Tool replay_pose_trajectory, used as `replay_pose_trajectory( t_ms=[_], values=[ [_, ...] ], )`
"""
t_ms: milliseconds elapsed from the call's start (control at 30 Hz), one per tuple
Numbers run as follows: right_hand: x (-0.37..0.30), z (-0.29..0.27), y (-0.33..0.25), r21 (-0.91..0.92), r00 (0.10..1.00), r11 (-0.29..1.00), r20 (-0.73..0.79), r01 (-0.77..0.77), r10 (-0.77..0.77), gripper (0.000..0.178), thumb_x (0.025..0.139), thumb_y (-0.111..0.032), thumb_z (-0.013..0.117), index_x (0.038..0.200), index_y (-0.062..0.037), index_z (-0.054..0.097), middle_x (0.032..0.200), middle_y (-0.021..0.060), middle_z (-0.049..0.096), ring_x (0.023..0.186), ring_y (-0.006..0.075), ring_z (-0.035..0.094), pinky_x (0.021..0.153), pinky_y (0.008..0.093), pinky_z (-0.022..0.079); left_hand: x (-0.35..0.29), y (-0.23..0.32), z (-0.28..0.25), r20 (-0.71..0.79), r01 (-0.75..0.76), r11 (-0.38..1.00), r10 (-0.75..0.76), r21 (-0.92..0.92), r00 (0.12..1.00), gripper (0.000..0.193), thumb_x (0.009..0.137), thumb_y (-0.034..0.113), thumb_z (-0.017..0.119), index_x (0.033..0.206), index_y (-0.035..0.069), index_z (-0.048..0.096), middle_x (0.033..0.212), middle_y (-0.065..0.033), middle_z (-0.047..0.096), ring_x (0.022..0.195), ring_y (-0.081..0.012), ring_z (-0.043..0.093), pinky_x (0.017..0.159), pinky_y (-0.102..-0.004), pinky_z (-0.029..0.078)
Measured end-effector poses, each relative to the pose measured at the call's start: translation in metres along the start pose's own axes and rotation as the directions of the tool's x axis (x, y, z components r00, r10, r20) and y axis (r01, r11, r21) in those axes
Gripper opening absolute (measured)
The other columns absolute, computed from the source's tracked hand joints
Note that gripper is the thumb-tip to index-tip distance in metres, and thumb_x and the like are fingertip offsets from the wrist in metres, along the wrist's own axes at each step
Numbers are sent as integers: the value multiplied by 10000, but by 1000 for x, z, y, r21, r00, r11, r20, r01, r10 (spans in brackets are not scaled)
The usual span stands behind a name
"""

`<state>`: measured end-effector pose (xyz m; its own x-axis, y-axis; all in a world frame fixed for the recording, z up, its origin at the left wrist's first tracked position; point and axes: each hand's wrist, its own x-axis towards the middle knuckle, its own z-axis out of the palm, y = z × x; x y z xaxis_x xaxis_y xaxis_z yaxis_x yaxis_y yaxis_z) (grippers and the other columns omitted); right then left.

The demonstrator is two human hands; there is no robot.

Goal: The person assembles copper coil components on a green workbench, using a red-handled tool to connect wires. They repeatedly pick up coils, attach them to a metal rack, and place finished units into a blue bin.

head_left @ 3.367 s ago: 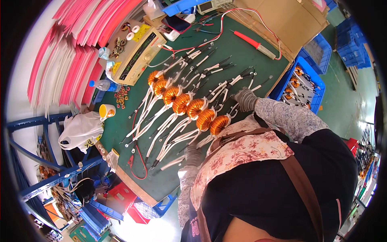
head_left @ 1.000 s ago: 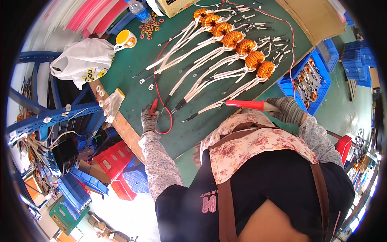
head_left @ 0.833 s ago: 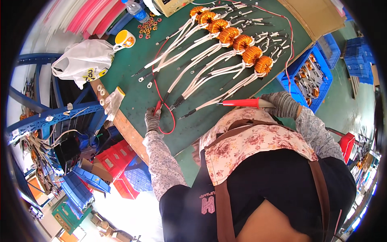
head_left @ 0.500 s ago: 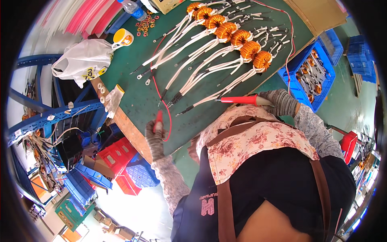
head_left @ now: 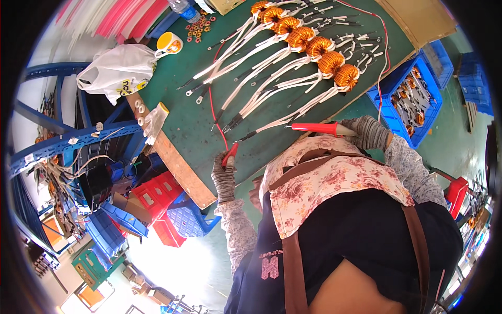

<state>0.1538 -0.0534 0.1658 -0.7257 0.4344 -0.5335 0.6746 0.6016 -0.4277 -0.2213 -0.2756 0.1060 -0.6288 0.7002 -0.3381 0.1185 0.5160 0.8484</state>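
Several copper-wound toroid coils (head_left: 300,38) lie in a slanting row on the green table (head_left: 183,123), their white-sleeved leads (head_left: 261,86) fanned out toward the left. My left hand (head_left: 224,175), in a grey striped knit glove, is closed on a red clip (head_left: 229,155) with a thin red wire. The clip's tip is at the lug end of the nearest coil's lead; whether it grips the lug I cannot make out. My right hand (head_left: 366,132), gloved alike, is wrapped round a red test probe (head_left: 316,128). Its metal tip points left, beside the nearest coil's leads.
A blue crate (head_left: 410,104) with finished-looking coils stands right of the table. At the far left are a white plastic bag (head_left: 117,70), a mug (head_left: 169,44), a bottle (head_left: 183,9) and small rings (head_left: 200,29). Red bins (head_left: 157,196) and a blue stool (head_left: 185,219) stand lower left.
My left hand has moved right and slightly up, bringing the red clip to the lead's lug end. The whole view has shifted slightly; my right hand still holds the probe.
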Motion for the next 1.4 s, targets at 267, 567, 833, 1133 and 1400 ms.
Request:
replay_pose_trajectory(
  t_ms=[267,567,833,1133,1400],
  values=[
    [-3,4,-3,75,999,997,-45,28,-25,526,696,-237,603,1173,-44,491,871,189,604,800,353,583,713,387,477,1,-8,-6,-1,23,999,-23,47,1000,249,839,191,590,1031,38,551,784,-36,568,516,-71,475,468,-220,422],
    [-5,9,-2,102,999,995,-49,11,-6,509,702,-233,601,1165,-49,497,881,190,599,797,357,576,712,387,475,5,-12,-12,1,42,997,-42,67,999,233,839,200,591,1007,42,551,737,-33,563,497,-69,473,457,-225,422],
    [-6,14,2,113,993,991,-98,73,-62,494,688,-235,605,1140,-57,510,862,184,603,789,361,576,704,387,478,5,-11,-9,23,48,998,-50,51,999,251,835,201,598,1026,44,556,788,-31,574,493,-61,462,442,-210,404],
    [-2,11,4,83,998,996,-61,37,-31,562,683,-262,604,1188,-46,486,861,191,606,781,352,586,701,382,485,10,-13,-10,15,39,999,-40,35,999,234,834,197,599,1010,47,562,773,-26,566,508,-63,473,445,-212,407],
    [1,6,5,87,999,996,-33,30,-27,552,696,-279,602,1184,-46,493,876,197,606,783,350,589,703,380,485,9,-7,-10,25,33,999,-34,16,999,234,830,195,604,1007,46,565,775,-24,566,501,-64,472,441,-211,409]
  ],
)
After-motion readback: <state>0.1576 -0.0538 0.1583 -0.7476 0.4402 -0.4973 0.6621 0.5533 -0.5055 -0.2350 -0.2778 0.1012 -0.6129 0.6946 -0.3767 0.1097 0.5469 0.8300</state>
